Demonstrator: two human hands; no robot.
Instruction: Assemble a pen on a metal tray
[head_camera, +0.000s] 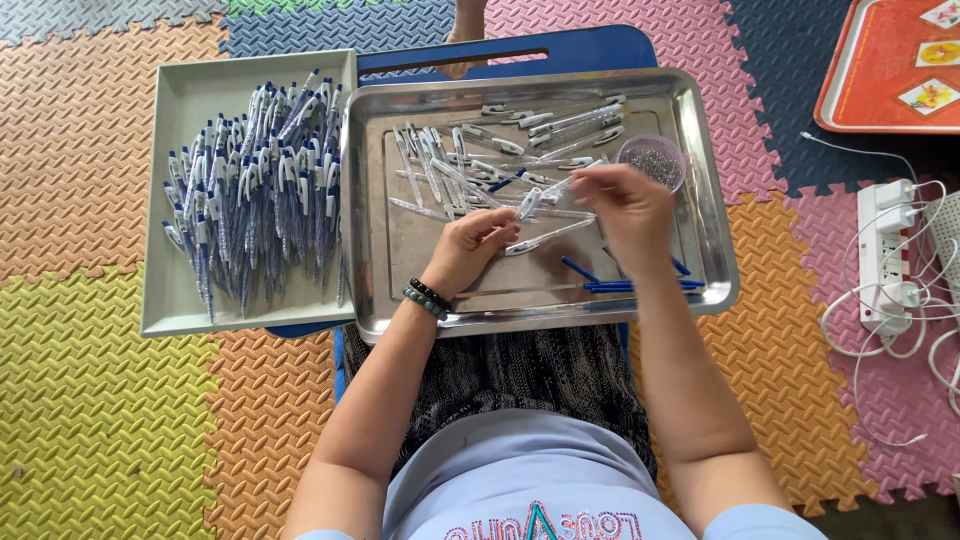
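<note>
Clear pen barrel (535, 199) — slim, white-tipped, pinched between both hands' fingers (598, 182)

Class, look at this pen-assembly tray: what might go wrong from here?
1. The small cup of springs sits right beside the right hand; a nudge may tip it.
2. The steel tray overhangs the blue table, so leaning on it might tilt it.
3. Blue refills near the tray's edge could roll.
</note>
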